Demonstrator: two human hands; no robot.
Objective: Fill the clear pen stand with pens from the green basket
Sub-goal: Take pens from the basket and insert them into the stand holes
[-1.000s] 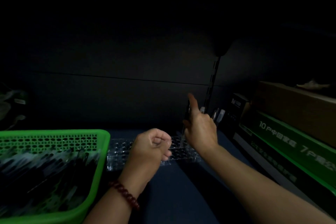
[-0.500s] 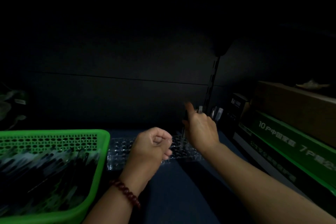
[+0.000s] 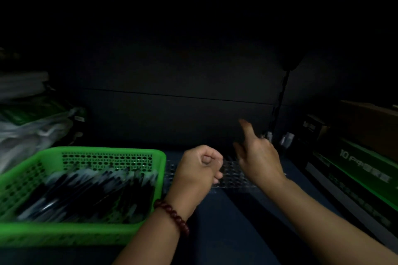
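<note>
The green basket (image 3: 103,150) sits at the left, filled with several dark and pale pens (image 3: 90,191), blurred. The clear pen stand (image 3: 231,169), a flat grid of holes, lies on the dark surface right of the basket, partly hidden behind both hands. My left hand (image 3: 199,166), with a bead bracelet on the wrist, is curled into a fist over the stand's middle; nothing shows in it. My right hand (image 3: 259,158) hovers over the stand's right part, index finger raised and thumb apart, holding nothing visible. Two pale-capped pens (image 3: 287,139) stand upright just behind it.
Crumpled plastic bags (image 3: 32,127) lie behind the basket at the left. Green and black printed boxes (image 3: 355,175) and a brown carton (image 3: 370,122) line the right side. A dark back wall with a slotted upright (image 3: 280,101) closes off the rear.
My right hand has let go of the pen it was lowering into the stand and lifted with fingers spread. The view has swung left, showing more of the basket. My left fist stays put.
</note>
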